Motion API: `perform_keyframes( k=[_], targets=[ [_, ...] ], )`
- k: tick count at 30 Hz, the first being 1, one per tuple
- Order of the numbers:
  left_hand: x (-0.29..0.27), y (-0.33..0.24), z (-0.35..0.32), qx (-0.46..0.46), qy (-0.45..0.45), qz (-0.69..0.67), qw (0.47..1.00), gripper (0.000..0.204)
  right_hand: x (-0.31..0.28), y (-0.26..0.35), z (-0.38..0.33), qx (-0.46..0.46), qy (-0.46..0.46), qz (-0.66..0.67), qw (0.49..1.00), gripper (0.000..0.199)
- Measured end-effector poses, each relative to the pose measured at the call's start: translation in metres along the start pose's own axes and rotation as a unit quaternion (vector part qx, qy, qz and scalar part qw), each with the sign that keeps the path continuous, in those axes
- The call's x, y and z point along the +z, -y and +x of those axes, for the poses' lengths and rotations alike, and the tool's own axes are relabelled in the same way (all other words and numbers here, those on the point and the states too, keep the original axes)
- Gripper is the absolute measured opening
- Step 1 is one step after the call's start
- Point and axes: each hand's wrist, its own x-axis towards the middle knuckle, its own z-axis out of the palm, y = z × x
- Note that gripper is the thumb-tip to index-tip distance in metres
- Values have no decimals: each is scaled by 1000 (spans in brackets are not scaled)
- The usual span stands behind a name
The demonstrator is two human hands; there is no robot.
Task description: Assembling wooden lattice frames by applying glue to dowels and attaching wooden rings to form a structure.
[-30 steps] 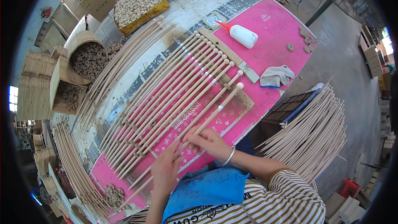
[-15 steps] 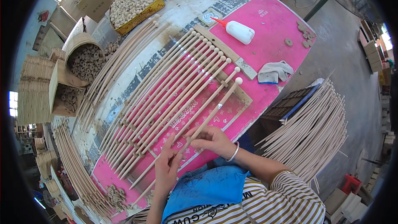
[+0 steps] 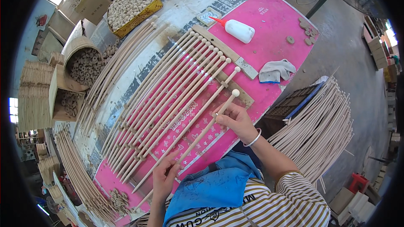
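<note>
Since half a second ago I am sliding my right hand [image 3: 235, 120] up the wooden rod [image 3: 198, 136], pinching it near its knobbed tip, while my left hand [image 3: 165, 178] is gripping its lower part above the pink table [image 3: 273, 25], beside the row of rods [image 3: 168, 101].

- Two hands are at work: one left hand [image 3: 163, 179] and one right hand [image 3: 235, 120].
- One wooden rod [image 3: 198, 136] is held between them.
- About ten more rods [image 3: 168, 101] lie in a row on the pink mat; the exact number is hard to tell.
- One white glue bottle [image 3: 236, 30].
- One grey cloth [image 3: 275, 70].
- One yellow tray of wooden discs [image 3: 132, 2].
- About five loose discs [image 3: 306, 31] at the far corner of the mat.
- One bracelet [image 3: 255, 138].
</note>
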Motion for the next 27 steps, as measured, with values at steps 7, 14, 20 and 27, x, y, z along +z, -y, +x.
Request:
perform_keyframes(
  k=[7, 14, 20, 27],
  targets=[
    [4, 7, 3, 12, 2, 36, 999, 34, 1, 11, -7, -1, 4, 17, 1000, 32],
    [12, 4, 7, 42, -11, 76, 996, 34, -14, 9, -12, 7, -32, -64, 997, 38],
    [18, 7, 12, 43, -13, 79, 996, 33, -17, 15, -13, 23, -56, -63, 996, 31],
    [29, 12, 26, 102, -25, 158, 982, 32, -29, 6, -8, -29, -142, -141, 979, 26]
  ],
)
